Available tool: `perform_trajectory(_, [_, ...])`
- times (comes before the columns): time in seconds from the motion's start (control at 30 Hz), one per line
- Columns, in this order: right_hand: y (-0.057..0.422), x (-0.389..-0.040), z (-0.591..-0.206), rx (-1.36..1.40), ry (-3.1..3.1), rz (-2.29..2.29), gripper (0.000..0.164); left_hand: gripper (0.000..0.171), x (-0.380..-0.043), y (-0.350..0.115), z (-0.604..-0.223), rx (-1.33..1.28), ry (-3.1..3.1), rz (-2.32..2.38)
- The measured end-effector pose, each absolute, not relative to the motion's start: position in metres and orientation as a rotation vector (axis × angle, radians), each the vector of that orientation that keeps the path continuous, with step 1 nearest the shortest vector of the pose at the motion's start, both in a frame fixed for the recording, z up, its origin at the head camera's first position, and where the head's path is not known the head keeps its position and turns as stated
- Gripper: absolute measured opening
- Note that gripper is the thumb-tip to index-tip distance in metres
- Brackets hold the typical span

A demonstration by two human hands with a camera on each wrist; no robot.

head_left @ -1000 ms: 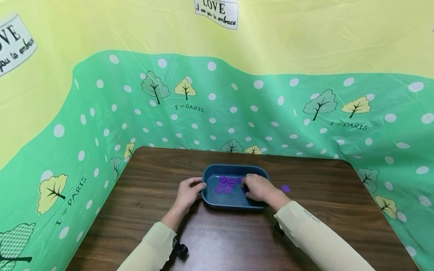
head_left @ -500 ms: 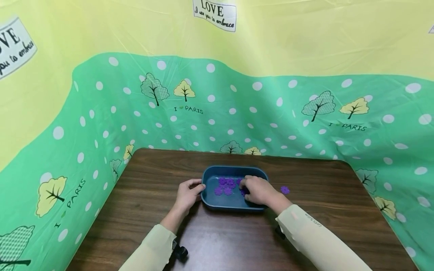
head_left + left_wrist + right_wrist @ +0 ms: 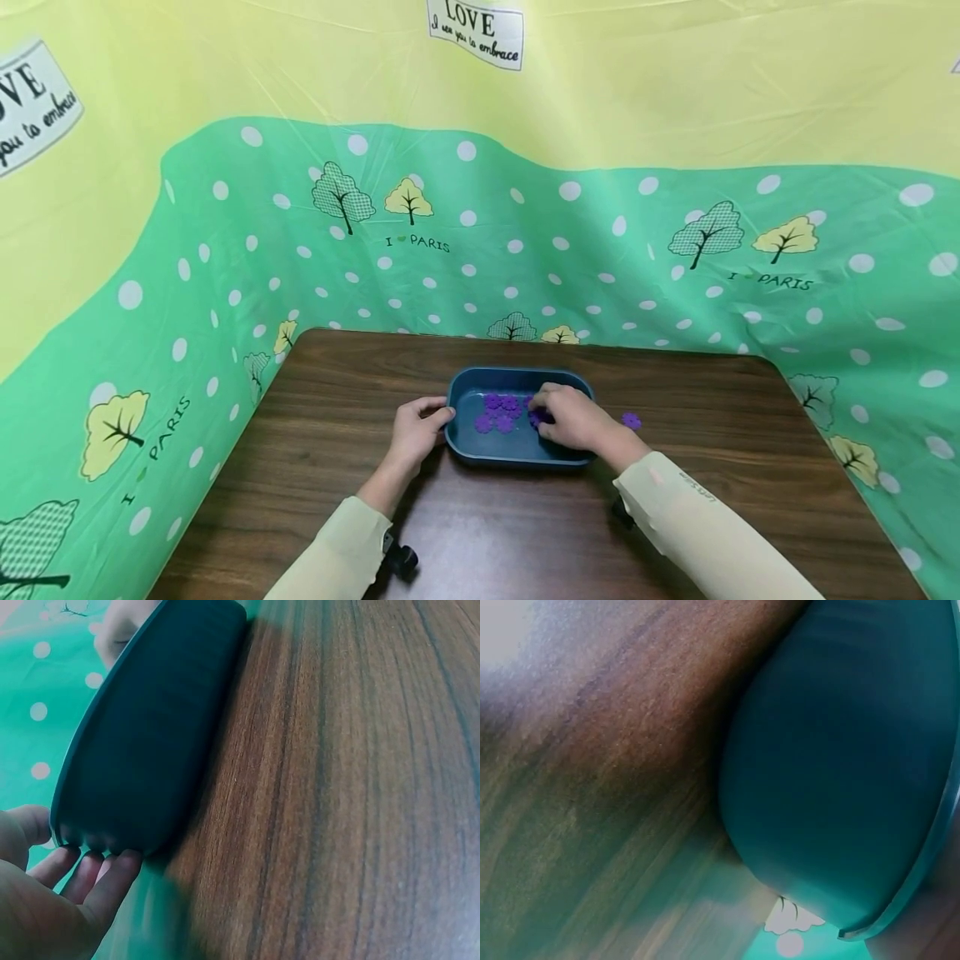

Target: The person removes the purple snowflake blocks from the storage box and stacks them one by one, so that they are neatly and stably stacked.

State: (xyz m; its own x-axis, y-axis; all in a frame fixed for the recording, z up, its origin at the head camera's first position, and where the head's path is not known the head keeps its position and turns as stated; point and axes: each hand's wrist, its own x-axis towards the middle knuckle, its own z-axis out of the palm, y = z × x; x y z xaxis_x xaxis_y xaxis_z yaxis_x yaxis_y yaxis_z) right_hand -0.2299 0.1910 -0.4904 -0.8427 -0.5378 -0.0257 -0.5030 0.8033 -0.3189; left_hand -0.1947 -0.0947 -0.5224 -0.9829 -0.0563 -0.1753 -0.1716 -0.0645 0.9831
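Note:
A dark blue plastic tray with rounded corners stands on the table, several purple flower-shaped pieces lying flat inside. My left hand holds its left end, thumb at the rim and fingertips against the outer wall. In the left wrist view those fingers press the end of the tray. Reaching over the near right side, my right hand has its curled fingers down in the tray, at a purple flower-shaped piece partly hidden beneath them. The right wrist view shows mostly the tray's outer wall.
One more purple flower-shaped piece lies on the wood-grain table, right of the tray. Green and yellow printed cloth hangs behind and along the sides of the table. A small black device sits at the left wrist.
My right hand's fingers have shifted slightly left within the tray, over the purple pieces. The left hand keeps its place on the tray's end, and the tray stays put.

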Motion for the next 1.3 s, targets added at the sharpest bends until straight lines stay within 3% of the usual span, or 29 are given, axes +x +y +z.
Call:
perform_trajectory(0.33, [0.195, -0.229, -0.485, -0.837, 2.904, -0.504, 0.027, 0.034, -0.188, -0.093, -0.505, -0.260, 2.095, 2.197])
perform_trajectory(0.6, [0.199, -0.224, -0.477, -0.877, 2.906, -0.629, 0.026, 0.035, -0.194, -0.095, -0.522, -0.256, 2.088, 2.207])
perform_trajectory(0.9, [0.213, -0.223, -0.474, -0.904, 2.953, -0.756, 0.027, 0.034, -0.181, -0.093, -0.493, -0.231, 2.099, 2.189])
perform_trajectory(1.3, [0.241, -0.219, -0.476, -0.861, 2.988, -0.974, 0.027, 0.034, -0.197, -0.096, -0.525, -0.251, 2.084, 2.194])
